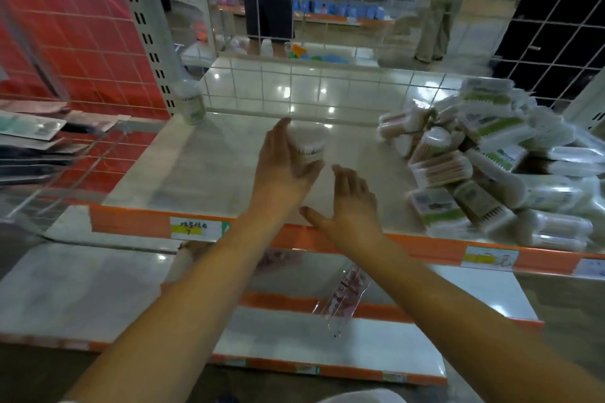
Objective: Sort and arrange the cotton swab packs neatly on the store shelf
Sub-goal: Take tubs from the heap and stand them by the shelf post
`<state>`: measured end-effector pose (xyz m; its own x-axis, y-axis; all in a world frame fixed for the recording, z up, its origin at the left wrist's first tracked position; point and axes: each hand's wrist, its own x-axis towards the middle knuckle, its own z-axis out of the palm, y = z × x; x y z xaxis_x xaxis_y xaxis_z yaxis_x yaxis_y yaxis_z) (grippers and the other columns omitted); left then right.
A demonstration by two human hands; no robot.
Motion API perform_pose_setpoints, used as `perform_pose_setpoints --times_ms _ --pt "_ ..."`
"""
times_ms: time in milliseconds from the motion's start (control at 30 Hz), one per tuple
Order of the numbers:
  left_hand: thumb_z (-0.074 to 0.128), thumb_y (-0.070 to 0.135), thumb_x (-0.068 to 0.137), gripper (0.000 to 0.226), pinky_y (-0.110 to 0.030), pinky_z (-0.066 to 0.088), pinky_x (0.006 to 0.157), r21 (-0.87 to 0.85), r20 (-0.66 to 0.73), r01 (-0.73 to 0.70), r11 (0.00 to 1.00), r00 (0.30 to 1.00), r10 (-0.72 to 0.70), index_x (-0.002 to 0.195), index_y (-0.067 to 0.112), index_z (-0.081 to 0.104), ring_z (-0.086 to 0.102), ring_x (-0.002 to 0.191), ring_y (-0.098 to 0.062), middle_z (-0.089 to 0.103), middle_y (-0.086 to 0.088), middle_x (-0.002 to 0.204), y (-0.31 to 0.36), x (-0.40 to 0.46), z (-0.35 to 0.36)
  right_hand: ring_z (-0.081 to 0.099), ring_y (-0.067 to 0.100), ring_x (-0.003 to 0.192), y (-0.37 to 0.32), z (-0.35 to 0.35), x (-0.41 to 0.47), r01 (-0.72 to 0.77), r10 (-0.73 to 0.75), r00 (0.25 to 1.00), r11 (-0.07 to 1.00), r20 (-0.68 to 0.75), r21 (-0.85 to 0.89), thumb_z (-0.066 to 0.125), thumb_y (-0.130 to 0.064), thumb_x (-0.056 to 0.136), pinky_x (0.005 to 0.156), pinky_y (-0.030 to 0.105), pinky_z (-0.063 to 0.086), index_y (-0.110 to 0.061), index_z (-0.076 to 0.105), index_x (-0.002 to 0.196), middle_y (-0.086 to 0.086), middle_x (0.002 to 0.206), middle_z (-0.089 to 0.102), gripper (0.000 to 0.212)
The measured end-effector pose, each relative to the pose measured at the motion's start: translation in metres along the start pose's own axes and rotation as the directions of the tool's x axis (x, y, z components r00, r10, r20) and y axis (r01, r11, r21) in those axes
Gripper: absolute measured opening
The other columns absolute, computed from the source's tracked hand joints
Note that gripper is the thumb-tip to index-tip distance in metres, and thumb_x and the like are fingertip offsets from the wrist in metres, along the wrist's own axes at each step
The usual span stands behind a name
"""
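barely started imo. left hand [283,160] has its fingers wrapped round one round swab tub [309,147], right hand [350,203] just beside it, fingers spread, holding nothing. jumbled pile of packs [491,160] well right of both, all unsorted.

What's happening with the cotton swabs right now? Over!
Left hand holds a round swab tub over the shelf. Right hand open, empty. Jumbled pile of packs on the right. Nothing in the way.
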<state>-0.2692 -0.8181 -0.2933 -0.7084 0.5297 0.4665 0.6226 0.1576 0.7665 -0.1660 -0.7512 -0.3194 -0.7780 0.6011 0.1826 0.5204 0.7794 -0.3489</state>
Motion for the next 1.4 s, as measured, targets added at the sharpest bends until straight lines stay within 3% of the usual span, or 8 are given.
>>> perform_pose_setpoints --times_ms 100,233,367,633,767,867,1000,1400 --pt "0.077 0.015 0.072 0.077 -0.031 0.040 0.091 0.091 -0.037 -0.006 0.996 0.999 0.009 0.134 0.000 0.034 0.045 0.114 -0.032 0.040 -0.020 0.126 -0.031 0.020 -0.020 0.034 0.032 0.124 -0.024 0.011 0.009 0.050 -0.048 0.999 0.988 0.019 -0.145 0.042 -0.057 0.088 0.094 0.042 0.032 -0.006 0.023 0.143 0.012 0.140 0.034 0.077" --pt "0.077 0.012 0.070 0.075 -0.030 0.037 0.092 0.123 -0.080 0.012 0.992 0.997 -0.002 0.132 -0.004 0.036 0.044 0.114 -0.036 0.041 -0.024 0.125 -0.070 0.043 -0.045 0.027 0.028 0.127 -0.053 0.018 0.026 0.063 -0.039 0.995 0.960 0.092 -0.273 0.034 -0.052 0.093 0.099 0.042 0.027 -0.010 0.014 0.144 0.008 0.142 0.025 0.069" --pt "0.077 0.013 0.069 0.074 -0.043 0.041 0.096 0.152 -0.114 0.008 0.988 0.993 0.010 0.130 -0.003 0.039 0.045 0.115 -0.038 0.048 -0.023 0.125 -0.107 0.060 -0.072 0.025 0.028 0.128 -0.078 0.023 0.044 0.093 -0.051 0.989 0.945 0.138 -0.313 0.038 -0.043 0.094 0.101 0.041 0.026 -0.010 0.015 0.142 0.008 0.142 0.023 0.063" --pt "0.072 0.004 0.071 0.078 -0.049 0.041 0.102 0.057 -0.251 -0.030 0.998 0.967 0.043 0.137 -0.001 0.030 0.043 0.125 -0.035 0.046 -0.022 0.130 -0.168 0.098 -0.099 0.032 0.028 0.125 -0.123 0.040 0.067 0.107 -0.064 0.988 0.939 0.140 -0.328 0.042 -0.039 0.093 0.098 0.040 0.032 -0.009 0.019 0.141 0.009 0.140 0.030 0.061" --pt "0.074 0.007 0.074 0.052 -0.043 0.047 0.097 0.019 -0.289 -0.035 0.999 0.957 0.039 0.120 0.002 0.049 0.052 0.113 -0.024 0.056 -0.008 0.118 -0.185 0.103 -0.107 0.036 0.028 0.122 -0.139 0.047 0.074 0.102 -0.062 0.990 0.935 0.129 -0.340 0.040 -0.036 0.094 0.095 0.041 0.032 -0.012 0.017 0.142 0.008 0.139 0.034 0.059" --pt "0.070 0.010 0.079 0.041 -0.036 0.044 0.101 -0.110 -0.260 0.026 0.994 0.964 -0.054 0.115 0.007 0.052 0.050 0.111 -0.008 0.054 0.005 0.117 -0.192 0.107 -0.111 0.035 0.028 0.123 -0.146 0.051 0.078 0.103 -0.058 0.989 0.931 0.135 -0.349 0.039 -0.036 0.094 0.096 0.041 0.031 -0.013 0.015 0.143 0.009 0.140 0.034 0.059" --pt "0.072 0.017 0.076 0.054 -0.036 0.049 0.093 -0.248 -0.184 0.160 0.955 0.961 -0.208 0.123 0.016 0.045 0.054 0.106 -0.011 0.055 0.006 0.116 -0.201 0.116 -0.115 0.034 0.028 0.125 -0.153 0.057 0.082 0.088 -0.032 0.986 0.935 0.164 -0.342 0.038 -0.038 0.094 0.099 0.041 0.031 -0.014 0.013 0.145 0.008 0.142 0.033 0.062" --pt "0.076 0.013 0.070 0.060 -0.040 0.048 0.093 -0.159 -0.109 0.210 0.965 0.967 -0.228 0.122 0.012 0.047 0.053 0.107 -0.021 0.056 -0.005 0.118 -0.213 0.141 -0.105 0.034 0.026 0.125 -0.159 0.071 0.086 0.021 0.035 0.988 0.936 0.151 -0.352 0.039 -0.040 0.094 0.098 0.040 0.030 -0.015 0.013 0.146 0.007 0.140 0.035 0.064"
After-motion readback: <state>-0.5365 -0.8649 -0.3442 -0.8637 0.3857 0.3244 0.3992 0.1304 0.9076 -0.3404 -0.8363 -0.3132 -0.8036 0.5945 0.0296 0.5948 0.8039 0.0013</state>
